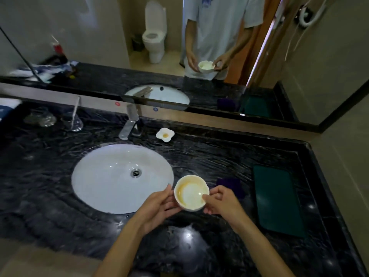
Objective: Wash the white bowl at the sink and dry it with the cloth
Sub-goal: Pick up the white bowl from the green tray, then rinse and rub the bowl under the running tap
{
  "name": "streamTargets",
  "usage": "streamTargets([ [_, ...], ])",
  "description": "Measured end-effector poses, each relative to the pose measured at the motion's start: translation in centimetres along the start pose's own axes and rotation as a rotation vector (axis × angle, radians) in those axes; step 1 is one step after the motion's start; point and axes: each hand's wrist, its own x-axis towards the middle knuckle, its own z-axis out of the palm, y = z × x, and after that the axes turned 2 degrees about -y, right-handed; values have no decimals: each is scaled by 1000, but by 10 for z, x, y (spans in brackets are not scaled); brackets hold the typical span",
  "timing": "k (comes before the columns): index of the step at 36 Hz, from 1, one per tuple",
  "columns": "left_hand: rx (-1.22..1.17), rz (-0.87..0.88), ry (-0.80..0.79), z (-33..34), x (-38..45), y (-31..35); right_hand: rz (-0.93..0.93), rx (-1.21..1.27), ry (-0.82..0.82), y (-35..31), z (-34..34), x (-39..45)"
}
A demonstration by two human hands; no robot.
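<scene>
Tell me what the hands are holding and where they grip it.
Both hold the white bowl: left hand cups its left side, right hand pinches its right rim, thumb inside.

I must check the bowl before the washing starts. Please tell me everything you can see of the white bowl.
The white bowl is small, glossy like ceramic, with a gently scalloped rim. A yellowish film stains its inside, thickest along the left wall. It is held upright above the dark counter, just right of the sink. The left hand cups its left side; the right hand grips its right rim, thumb over the edge.
</scene>
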Motion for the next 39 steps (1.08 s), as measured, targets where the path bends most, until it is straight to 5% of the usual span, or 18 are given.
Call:
streamTargets([
  [25,38,0,-30,-205,21,135,54,56,-34,-52,219,91],
  [39,-103,18,101,-270,80,147,114,-68,17,-77,251,187],
])
